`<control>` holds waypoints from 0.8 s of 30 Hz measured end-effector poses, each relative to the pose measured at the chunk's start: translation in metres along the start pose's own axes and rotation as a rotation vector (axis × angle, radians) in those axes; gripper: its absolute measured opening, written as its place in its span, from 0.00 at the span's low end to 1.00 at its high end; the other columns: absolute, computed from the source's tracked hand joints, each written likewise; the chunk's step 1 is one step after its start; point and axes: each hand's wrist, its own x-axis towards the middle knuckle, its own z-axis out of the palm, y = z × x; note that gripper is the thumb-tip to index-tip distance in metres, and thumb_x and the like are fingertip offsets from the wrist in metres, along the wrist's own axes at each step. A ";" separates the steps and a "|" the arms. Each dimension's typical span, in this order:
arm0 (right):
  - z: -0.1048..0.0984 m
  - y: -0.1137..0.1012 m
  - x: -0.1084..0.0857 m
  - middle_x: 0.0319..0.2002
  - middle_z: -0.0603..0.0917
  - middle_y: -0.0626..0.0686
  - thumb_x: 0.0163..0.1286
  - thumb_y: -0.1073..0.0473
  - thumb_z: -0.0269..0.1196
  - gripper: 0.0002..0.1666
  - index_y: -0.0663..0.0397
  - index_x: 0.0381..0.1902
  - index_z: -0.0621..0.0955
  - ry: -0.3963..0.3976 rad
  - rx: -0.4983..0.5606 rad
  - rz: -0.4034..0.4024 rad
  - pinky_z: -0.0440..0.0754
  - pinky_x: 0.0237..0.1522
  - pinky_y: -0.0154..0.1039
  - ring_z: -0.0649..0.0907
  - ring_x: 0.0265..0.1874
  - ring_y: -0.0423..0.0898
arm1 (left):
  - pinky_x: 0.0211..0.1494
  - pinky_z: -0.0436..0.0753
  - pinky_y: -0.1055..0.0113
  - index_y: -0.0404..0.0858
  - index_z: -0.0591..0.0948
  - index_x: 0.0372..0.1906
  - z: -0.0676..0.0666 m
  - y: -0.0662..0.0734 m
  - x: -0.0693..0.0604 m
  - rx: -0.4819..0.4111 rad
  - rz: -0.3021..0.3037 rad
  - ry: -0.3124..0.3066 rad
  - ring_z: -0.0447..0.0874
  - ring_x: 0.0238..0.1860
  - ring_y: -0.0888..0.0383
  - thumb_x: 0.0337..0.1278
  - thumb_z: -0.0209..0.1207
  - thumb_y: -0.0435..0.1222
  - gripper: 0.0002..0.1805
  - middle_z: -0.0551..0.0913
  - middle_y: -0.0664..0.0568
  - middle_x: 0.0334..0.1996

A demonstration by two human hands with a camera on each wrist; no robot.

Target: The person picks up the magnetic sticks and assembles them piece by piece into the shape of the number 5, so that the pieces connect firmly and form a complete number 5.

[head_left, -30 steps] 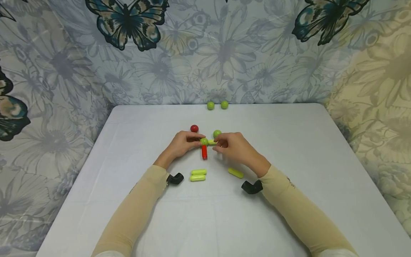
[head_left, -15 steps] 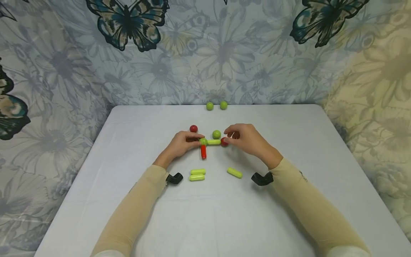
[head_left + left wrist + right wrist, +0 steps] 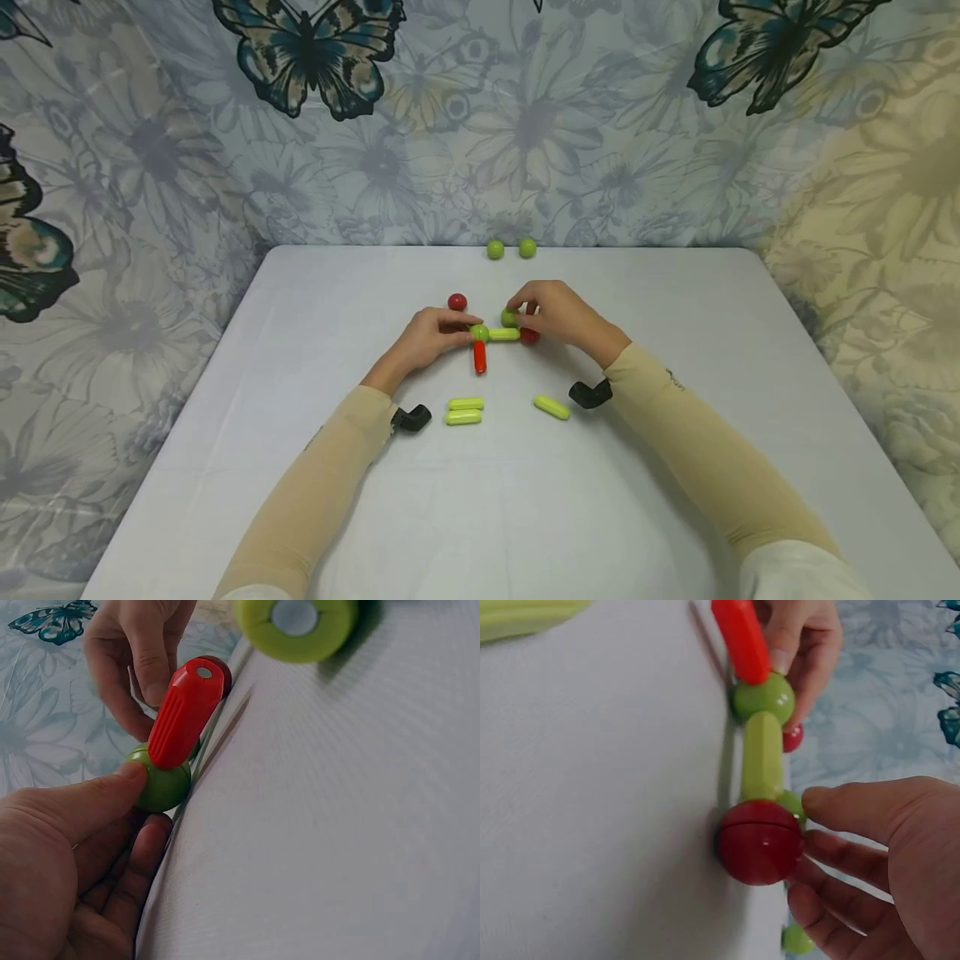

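Left hand [image 3: 429, 337]: fingers narrow, pinching the hub ball [image 3: 161, 784], green, above the tabletop's [image 3: 360, 500] middle. Loose red ball [image 3: 457, 302] just beyond its fingertips. Two lime rods [image 3: 465, 417] side by side, nearer the person. From the hub ball, a red rod [image 3: 480, 358] points toward the person; a lime bar [image 3: 504, 334] runs right to the end ball [image 3: 759, 844], dark red. Far edge: two green balls [image 3: 527, 248], apart. Single lime rod [image 3: 552, 407], tilted, near side. Right hand [image 3: 566, 317]: thumb and forefinger narrow, pinching another green ball [image 3: 508, 318] just behind the lime bar.
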 end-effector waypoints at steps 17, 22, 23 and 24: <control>0.012 0.004 0.015 0.54 0.87 0.54 0.75 0.63 0.72 0.21 0.57 0.63 0.88 -0.067 0.001 0.021 0.84 0.41 0.43 0.83 0.42 0.49 | 0.64 0.82 0.55 0.44 0.91 0.61 0.001 0.000 0.001 0.001 0.000 0.006 0.86 0.53 0.56 0.70 0.73 0.36 0.17 0.90 0.54 0.53; 0.013 0.005 0.013 0.54 0.88 0.53 0.74 0.62 0.73 0.25 0.56 0.67 0.86 -0.022 0.032 0.040 0.85 0.44 0.45 0.84 0.44 0.49 | 0.63 0.82 0.55 0.43 0.91 0.61 0.001 0.001 0.001 -0.003 0.004 0.005 0.86 0.53 0.55 0.70 0.72 0.36 0.17 0.90 0.54 0.53; 0.014 0.006 0.012 0.54 0.88 0.53 0.74 0.62 0.73 0.25 0.56 0.67 0.85 -0.004 0.042 0.042 0.86 0.45 0.45 0.85 0.45 0.49 | 0.63 0.82 0.55 0.44 0.91 0.61 0.001 0.001 0.001 -0.004 0.003 0.006 0.86 0.53 0.55 0.70 0.72 0.36 0.17 0.90 0.54 0.53; 0.014 0.006 0.011 0.54 0.88 0.53 0.74 0.61 0.74 0.25 0.55 0.67 0.85 0.013 0.052 0.043 0.86 0.47 0.46 0.86 0.46 0.49 | 0.63 0.82 0.56 0.44 0.91 0.60 0.001 0.002 0.001 -0.003 0.002 0.007 0.86 0.52 0.55 0.70 0.72 0.36 0.16 0.90 0.54 0.53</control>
